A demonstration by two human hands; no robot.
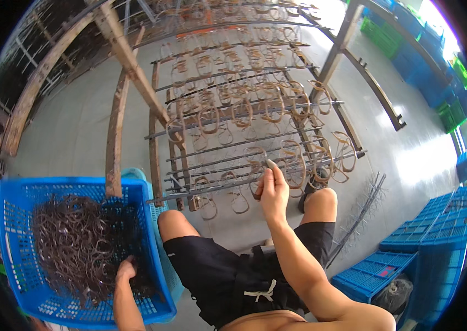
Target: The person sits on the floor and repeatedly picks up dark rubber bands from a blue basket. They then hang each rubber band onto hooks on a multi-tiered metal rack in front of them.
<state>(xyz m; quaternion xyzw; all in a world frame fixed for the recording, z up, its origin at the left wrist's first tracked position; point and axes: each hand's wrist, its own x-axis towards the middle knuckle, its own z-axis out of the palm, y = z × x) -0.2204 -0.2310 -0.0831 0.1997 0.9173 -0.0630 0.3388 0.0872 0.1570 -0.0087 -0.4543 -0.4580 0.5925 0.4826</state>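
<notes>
My left hand [127,268] reaches into a blue plastic basket [162,244] among a tangled heap of dark, thin looped frames [74,244]; its fingers are partly hidden in the pile. In front of me my right hand [273,188] is raised at the nearest rod [217,189] of a rack, its fingertips pinched together on a brownish looped frame [255,191]. Similar brown looped frames [293,165] hang from the rods, to both sides of this hand and on the rows behind.
Wooden posts [134,70] of the rack rise at left and right, one ending over the basket. A rod with thin wire prongs [357,219] lies on the floor at right. Blue crates [399,233] and a dark plastic bag [392,291] stand lower right; blue and green crates line the far right.
</notes>
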